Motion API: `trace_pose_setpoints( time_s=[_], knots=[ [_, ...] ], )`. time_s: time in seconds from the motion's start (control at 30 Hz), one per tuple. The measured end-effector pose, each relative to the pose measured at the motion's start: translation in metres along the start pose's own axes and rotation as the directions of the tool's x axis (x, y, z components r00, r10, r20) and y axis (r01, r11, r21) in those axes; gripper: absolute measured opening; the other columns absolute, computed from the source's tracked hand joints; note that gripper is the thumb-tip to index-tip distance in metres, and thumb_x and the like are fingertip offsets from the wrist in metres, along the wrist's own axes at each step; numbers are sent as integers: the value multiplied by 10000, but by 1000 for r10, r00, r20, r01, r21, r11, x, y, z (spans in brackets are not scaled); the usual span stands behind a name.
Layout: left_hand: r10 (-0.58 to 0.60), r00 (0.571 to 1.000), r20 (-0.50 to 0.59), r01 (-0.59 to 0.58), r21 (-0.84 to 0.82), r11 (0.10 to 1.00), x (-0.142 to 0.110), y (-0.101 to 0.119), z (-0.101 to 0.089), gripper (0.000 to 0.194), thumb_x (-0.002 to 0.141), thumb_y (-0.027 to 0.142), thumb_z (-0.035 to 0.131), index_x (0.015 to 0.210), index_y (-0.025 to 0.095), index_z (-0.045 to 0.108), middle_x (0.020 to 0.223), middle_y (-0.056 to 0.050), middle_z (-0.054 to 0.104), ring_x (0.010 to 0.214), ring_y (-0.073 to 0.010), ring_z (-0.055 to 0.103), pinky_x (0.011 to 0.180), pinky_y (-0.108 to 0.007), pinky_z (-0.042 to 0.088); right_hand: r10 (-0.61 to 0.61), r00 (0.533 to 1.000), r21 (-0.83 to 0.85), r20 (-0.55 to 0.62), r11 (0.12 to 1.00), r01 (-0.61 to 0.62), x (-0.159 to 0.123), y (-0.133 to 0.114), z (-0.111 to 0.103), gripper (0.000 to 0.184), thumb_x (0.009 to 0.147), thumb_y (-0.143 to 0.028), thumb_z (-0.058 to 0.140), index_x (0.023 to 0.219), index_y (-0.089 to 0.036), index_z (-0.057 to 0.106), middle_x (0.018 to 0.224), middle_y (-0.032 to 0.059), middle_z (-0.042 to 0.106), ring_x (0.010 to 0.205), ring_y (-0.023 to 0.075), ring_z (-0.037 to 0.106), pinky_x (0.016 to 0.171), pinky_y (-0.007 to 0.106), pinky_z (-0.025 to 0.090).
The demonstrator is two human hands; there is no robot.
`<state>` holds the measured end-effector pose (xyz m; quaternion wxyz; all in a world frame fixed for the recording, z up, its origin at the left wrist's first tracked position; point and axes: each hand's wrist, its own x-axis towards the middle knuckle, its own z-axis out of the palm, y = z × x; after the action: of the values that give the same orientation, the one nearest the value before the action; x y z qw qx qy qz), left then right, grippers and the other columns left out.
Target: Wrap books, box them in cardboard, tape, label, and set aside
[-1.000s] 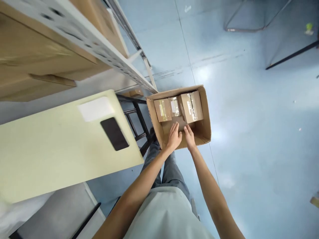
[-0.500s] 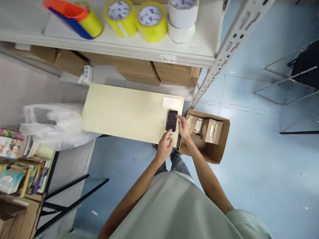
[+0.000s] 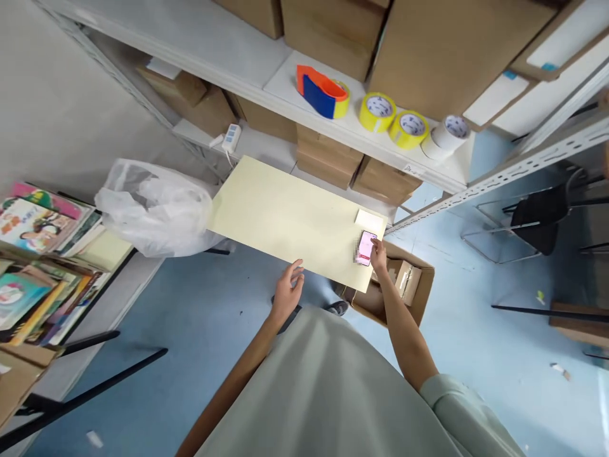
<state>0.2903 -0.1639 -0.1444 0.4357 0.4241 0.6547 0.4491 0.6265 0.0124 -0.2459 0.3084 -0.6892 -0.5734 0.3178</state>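
Observation:
On the pale yellow tabletop (image 3: 285,209) lies a smartphone (image 3: 365,249), its screen lit pink and white. My right hand (image 3: 379,256) is closed at the phone's right edge, a fingertip over the upper right of the screen. My left hand (image 3: 288,289) hovers at the table's front edge, fingers apart and holding nothing. A white card (image 3: 370,220) lies just behind the phone. Beside the table's right end stands an open cardboard carton (image 3: 425,295). A smaller taped box (image 3: 408,282) shows inside; my right forearm and the tabletop hide part of the carton.
A shelf rack (image 3: 266,95) behind the table bears boxes, yellow tape rolls (image 3: 377,112), white rolls (image 3: 445,138) and a tape dispenser (image 3: 318,94). A plastic bag (image 3: 157,206) and stacked books (image 3: 47,260) are at left. A black chair (image 3: 537,219) stands at right.
My hands have gone from over the carton to the table. My right hand now meets the phone, whose dark screen has lit up. My left hand has drawn away leftward from it.

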Motion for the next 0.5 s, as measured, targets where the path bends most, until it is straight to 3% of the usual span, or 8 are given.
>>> trace_pose_setpoints(
  time_s=[0.1, 0.17, 0.37, 0.5],
  knots=[
    [-34, 999, -34, 31, -68, 997, 4, -17, -51, 456, 1059, 461, 598, 1455, 242, 654, 1543, -155, 720, 1344, -282, 758, 1132, -479, 644, -56, 998, -6, -21, 998, 56, -4, -41, 10, 458, 1019, -423, 423, 1287, -183, 706, 1356, 235, 787, 1278, 338, 724, 1164, 572, 548],
    [-39, 997, -67, 32, -101, 994, 8, -24, -85, 465, 1052, 499, 614, 1438, 246, 670, 1524, -158, 734, 1332, -290, 765, 1109, -481, 655, -110, 994, 4, -1, 994, 110, -12, -73, 31, 479, 1017, -484, 434, 1280, -190, 705, 1351, 233, 795, 1277, 333, 731, 1157, 567, 553],
    [-20, 958, -288, -30, -167, 985, 22, -31, -196, 419, 1030, 473, 634, 1368, 246, 733, 1444, -144, 782, 1291, -292, 787, 1116, -491, 652, -253, 952, 86, 173, 967, 242, -55, -189, 131, 607, 1050, -648, 436, 1375, -208, 700, 1472, 232, 756, 1397, 339, 702, 1146, 570, 566],
    [-66, 905, -421, -18, -193, 981, 29, -41, -255, 367, 1017, 444, 636, 1284, 230, 767, 1353, -135, 821, 1229, -289, 809, 1064, -476, 673, -312, 873, 141, 375, 950, 279, -74, -275, 196, 603, 1089, -648, 460, 1437, -227, 715, 1584, 198, 694, 1457, 323, 665, 1038, 491, 611]
  ],
)
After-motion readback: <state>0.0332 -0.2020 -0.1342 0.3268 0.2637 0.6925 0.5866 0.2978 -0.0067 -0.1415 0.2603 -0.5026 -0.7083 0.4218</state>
